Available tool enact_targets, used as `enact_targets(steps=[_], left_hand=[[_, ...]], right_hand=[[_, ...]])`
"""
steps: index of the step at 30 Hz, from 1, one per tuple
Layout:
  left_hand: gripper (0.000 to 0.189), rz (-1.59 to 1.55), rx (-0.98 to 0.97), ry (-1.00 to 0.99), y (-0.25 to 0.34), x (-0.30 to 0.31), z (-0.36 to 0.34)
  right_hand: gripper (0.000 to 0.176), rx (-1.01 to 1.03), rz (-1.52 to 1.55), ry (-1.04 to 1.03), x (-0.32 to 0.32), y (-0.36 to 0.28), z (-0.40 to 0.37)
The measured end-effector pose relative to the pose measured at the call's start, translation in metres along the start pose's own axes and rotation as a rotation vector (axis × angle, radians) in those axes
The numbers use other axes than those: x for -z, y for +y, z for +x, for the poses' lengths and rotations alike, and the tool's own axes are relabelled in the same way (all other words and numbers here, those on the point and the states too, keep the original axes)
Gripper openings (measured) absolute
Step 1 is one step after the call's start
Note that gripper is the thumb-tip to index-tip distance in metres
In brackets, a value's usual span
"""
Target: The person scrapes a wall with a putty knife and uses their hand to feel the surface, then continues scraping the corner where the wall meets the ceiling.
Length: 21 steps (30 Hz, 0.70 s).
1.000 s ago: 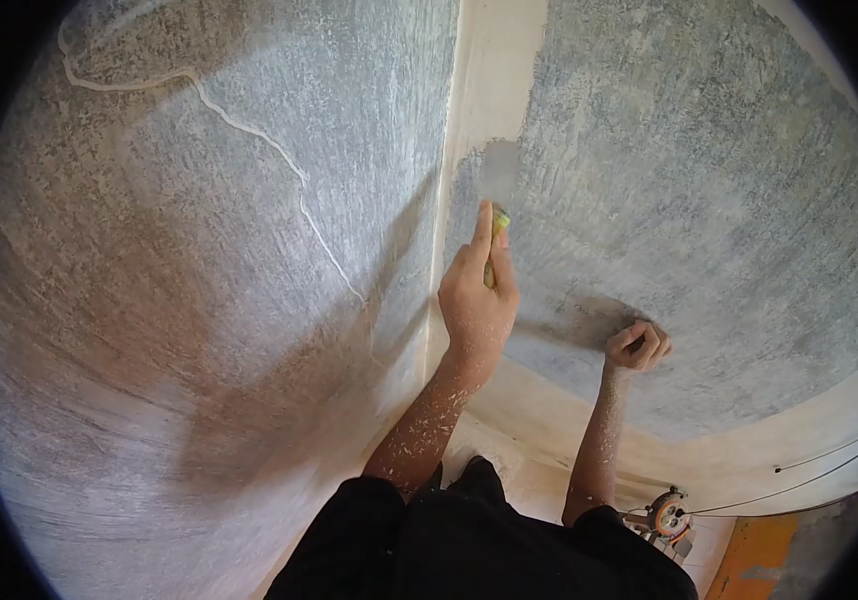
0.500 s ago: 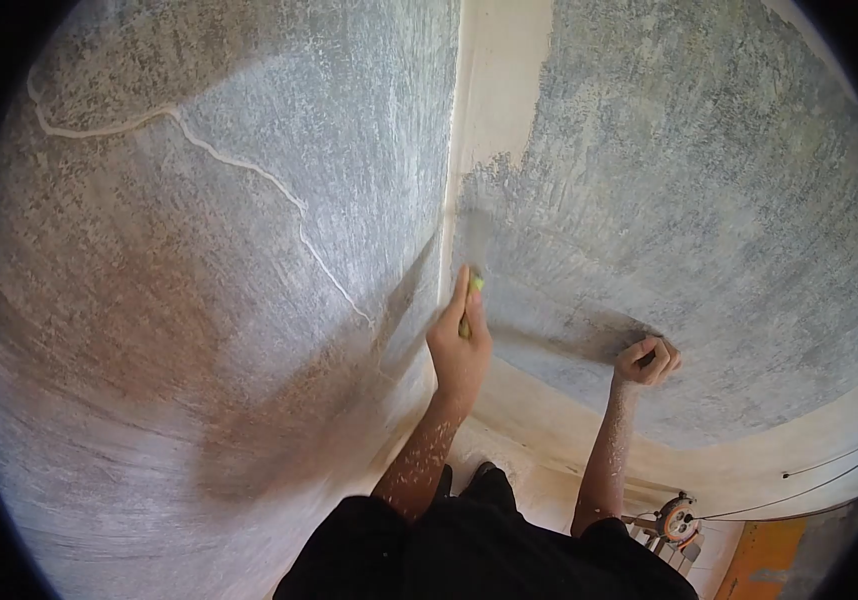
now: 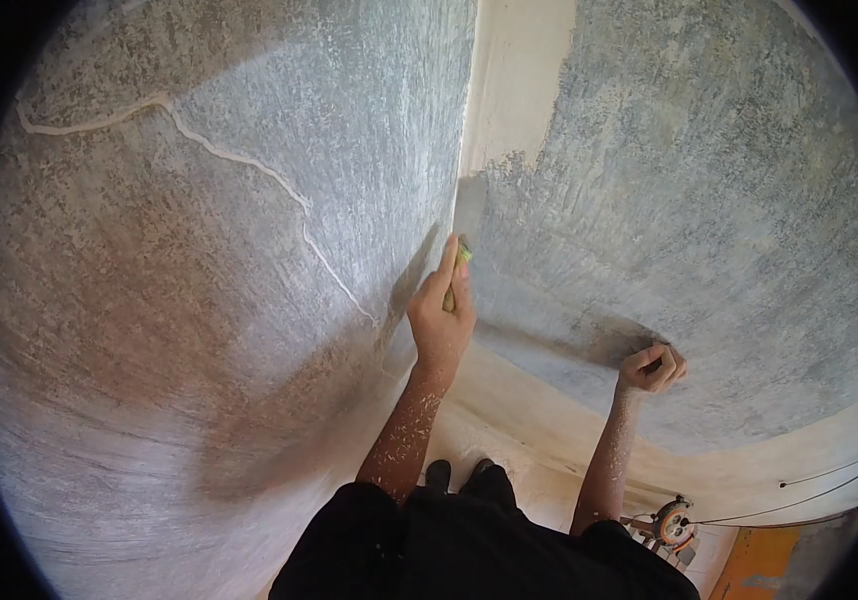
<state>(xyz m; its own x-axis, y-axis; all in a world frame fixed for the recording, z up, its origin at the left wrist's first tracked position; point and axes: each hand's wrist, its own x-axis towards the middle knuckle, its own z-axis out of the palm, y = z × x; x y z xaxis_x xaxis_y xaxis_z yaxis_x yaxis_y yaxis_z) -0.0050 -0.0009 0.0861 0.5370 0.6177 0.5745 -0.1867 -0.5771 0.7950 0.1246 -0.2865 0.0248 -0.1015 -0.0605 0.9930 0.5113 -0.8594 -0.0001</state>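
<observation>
Left hand (image 3: 439,322) is pinching the scraper (image 3: 466,222) by its handle, forefinger lying along it; blade is pressing into the corner where the two walls meet.
Right hand (image 3: 654,368) is curling into a closed fist and leaning on the right wall (image 3: 729,200); contents cannot be told. Judgement: a steep blade angle is risking a gouge in the pale corner strip (image 3: 519,80); dusty plaster may be letting the fist slip.

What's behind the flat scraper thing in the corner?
The putty knife in the left hand lies flat against the grey wall, beside the pale corner strip. The patch of wall right behind its blade is covered, so it cannot be seen.
</observation>
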Motion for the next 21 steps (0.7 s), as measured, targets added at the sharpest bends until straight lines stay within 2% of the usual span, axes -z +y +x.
enact_targets(steps=[2, 4, 7, 12, 15, 18, 20, 21], left_hand=[[0.037, 0.011, -0.135, 0.043, -0.029, -0.010, -0.021], [0.038, -0.034, -0.279, 0.133, -0.027, -0.016, -0.012], [0.036, 0.058, -0.225, 0.034, -0.005, 0.001, 0.016], [0.033, 0.045, -0.178, 0.013, -0.033, -0.003, -0.015], [0.035, 0.079, -0.136, -0.040, 0.004, 0.011, 0.020], [0.035, 0.047, -0.102, -0.054, 0.003, 0.014, 0.016], [0.035, 0.016, -0.203, 0.026, -0.027, 0.004, -0.004], [0.035, 0.017, -0.216, 0.043, -0.023, 0.005, 0.000]], right_hand=[[0.011, 0.003, 0.015, -0.013, 0.002, 0.001, -0.002], [0.010, 0.003, 0.013, 0.002, -0.004, 0.001, 0.000], [0.010, 0.002, -0.001, -0.005, 0.003, 0.003, -0.003], [0.010, -0.021, -0.005, 0.000, -0.001, -0.004, 0.003], [0.010, -0.031, -0.024, 0.016, -0.003, -0.008, 0.002], [0.011, -0.043, -0.050, 0.011, -0.003, -0.009, 0.008], [0.012, -0.063, -0.047, 0.018, 0.001, -0.008, 0.005], [0.013, -0.070, -0.031, 0.041, -0.002, -0.007, 0.005]])
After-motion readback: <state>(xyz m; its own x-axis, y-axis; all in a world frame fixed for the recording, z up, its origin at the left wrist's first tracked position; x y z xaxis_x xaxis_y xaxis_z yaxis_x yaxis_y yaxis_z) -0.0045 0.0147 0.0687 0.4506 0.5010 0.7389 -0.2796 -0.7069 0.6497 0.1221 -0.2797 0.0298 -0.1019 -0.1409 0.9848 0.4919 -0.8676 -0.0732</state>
